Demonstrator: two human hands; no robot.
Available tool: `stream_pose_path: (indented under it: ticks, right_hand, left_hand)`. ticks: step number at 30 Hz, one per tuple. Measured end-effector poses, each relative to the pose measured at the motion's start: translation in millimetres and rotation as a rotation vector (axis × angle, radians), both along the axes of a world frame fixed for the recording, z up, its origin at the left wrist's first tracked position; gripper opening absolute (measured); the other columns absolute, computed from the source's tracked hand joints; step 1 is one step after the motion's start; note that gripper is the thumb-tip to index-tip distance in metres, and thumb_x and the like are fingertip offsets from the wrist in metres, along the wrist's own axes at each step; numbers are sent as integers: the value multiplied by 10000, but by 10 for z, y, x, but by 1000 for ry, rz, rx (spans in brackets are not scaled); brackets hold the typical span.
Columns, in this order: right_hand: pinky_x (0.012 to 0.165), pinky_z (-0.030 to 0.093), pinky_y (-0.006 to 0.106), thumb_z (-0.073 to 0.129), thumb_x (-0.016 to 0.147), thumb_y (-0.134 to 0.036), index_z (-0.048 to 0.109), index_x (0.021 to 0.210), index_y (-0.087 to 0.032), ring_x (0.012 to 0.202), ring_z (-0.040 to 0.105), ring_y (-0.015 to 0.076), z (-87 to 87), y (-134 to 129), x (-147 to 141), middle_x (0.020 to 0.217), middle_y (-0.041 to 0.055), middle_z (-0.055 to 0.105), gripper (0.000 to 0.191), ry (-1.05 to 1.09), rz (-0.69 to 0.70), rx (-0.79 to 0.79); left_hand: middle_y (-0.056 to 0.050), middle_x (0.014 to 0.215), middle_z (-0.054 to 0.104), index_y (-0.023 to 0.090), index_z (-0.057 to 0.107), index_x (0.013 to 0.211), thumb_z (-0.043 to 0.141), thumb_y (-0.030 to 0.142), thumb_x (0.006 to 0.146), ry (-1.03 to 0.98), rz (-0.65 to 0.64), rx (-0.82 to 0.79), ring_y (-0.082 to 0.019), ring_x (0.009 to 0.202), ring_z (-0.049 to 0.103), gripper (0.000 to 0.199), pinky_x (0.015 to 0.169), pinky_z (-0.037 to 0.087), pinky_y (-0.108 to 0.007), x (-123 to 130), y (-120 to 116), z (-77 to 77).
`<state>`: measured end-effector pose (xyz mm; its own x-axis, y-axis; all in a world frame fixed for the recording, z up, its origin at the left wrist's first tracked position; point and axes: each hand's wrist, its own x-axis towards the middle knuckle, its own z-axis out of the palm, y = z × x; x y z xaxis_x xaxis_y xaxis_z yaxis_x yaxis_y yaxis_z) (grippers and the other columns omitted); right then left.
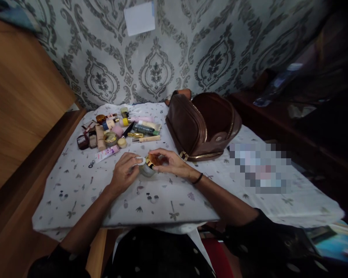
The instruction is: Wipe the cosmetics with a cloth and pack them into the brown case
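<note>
My left hand (124, 172) is closed, with a small folded white wipe (139, 160) between its thumb and fingers. Opposite it, my right hand (172, 164) grips a small amber jar (153, 159) with a gold band, tilted toward the left hand. The wipe is close to the gold band; whether they touch I cannot tell. Just beneath the amber jar is a pale glass jar (147, 171), partly covered by my fingers. Beyond the hands a brown leather toiletry bag (185, 129) lies on the table, its zip undone and its mouth wide.
Several cosmetics bottles, tubes and jars cluster at the back left, among them a pink-and-white tube (107, 153) and a green tube (146, 128). Patterned white cloth (104, 208) covers the table. A blurred-out object (259, 168) lies right. A clear bottle (278, 85) is farther back.
</note>
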<state>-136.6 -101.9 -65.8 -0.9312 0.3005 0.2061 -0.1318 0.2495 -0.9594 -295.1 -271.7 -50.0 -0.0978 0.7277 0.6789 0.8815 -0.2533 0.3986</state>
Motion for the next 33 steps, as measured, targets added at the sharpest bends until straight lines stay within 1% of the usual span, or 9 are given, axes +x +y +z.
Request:
stream_pose_path:
  ticks: [3, 8, 12, 14, 19, 23, 27, 29, 33]
  right_hand:
    - [838, 475, 332, 787, 763, -397, 652, 1203, -203, 985, 607, 203, 15, 12, 12, 1107, 58, 662, 499, -9, 8, -26]
    - [796, 476, 316, 788, 762, -410, 668, 1186, -206, 955, 603, 196, -11, 50, 19, 1071, 57, 662, 486, 11, -4, -86]
    - [746, 472, 287, 781, 778, -416, 618, 1315, -228, 863, 585, 158, -15, 54, 25, 1034, 33, 641, 592, 12, 6, -91]
    - [738, 470, 283, 767, 796, -424, 612, 1335, -229, 847, 578, 151, -5, 49, 28, 1031, 31, 639, 594, 4, 18, -78]
    - [807, 476, 312, 741, 828, -442, 660, 1275, -215, 963, 591, 187, 9, 28, 22, 1120, 65, 653, 508, 32, 21, 1]
    - [785, 485, 304, 738, 832, -455, 656, 1277, -221, 964, 590, 188, 6, 4, 13, 1104, 68, 640, 510, 57, 26, 91]
    - [784, 493, 308, 735, 836, -450, 649, 1269, -241, 958, 590, 185, 13, -17, 8, 1099, 59, 638, 488, 66, 14, 126]
    - [780, 496, 312, 733, 835, -453, 645, 1259, -245, 938, 593, 182, 9, -17, 3, 1101, 56, 644, 481, 59, 0, 128]
    - [792, 511, 320, 731, 822, -486, 645, 1215, -220, 954, 614, 195, -34, 7, -9, 1151, 72, 650, 482, 58, -68, 87]
  left_hand:
    - [-69, 909, 697, 207, 664, 906, 509, 91, 857, -20, 6, -14, -198, 881, 633, 200, 776, 525, -352, -26, -24, -22]
    - [-63, 897, 697, 207, 646, 874, 506, 67, 827, -30, -15, -38, -201, 881, 628, 204, 773, 519, -351, -80, -71, -51]
    - [-59, 881, 693, 209, 632, 851, 511, 62, 821, -42, -11, -55, -202, 880, 624, 192, 783, 516, -354, -94, -88, -46]
    - [-60, 878, 689, 204, 633, 861, 514, 59, 827, -39, -24, -40, -202, 880, 623, 191, 783, 513, -350, -86, -85, -40]
    - [-64, 910, 682, 195, 657, 958, 506, 80, 884, -36, -29, -12, -200, 909, 625, 204, 798, 512, -344, -34, -62, -30]
    - [-78, 1009, 682, 204, 666, 1094, 508, 82, 927, -13, -69, 10, -201, 974, 614, 261, 848, 510, -358, 13, -51, -9]
    - [-81, 1047, 672, 226, 666, 1147, 496, 65, 937, 6, -100, 13, -203, 997, 605, 315, 856, 509, -366, 26, -49, 17]
    - [-79, 1035, 672, 226, 671, 1124, 495, 60, 933, 10, -108, 29, -203, 987, 609, 308, 846, 511, -367, 22, -48, 21]
    - [-77, 977, 679, 204, 679, 993, 493, 49, 917, 30, -110, 42, -201, 942, 607, 254, 812, 509, -363, 11, -57, 11]
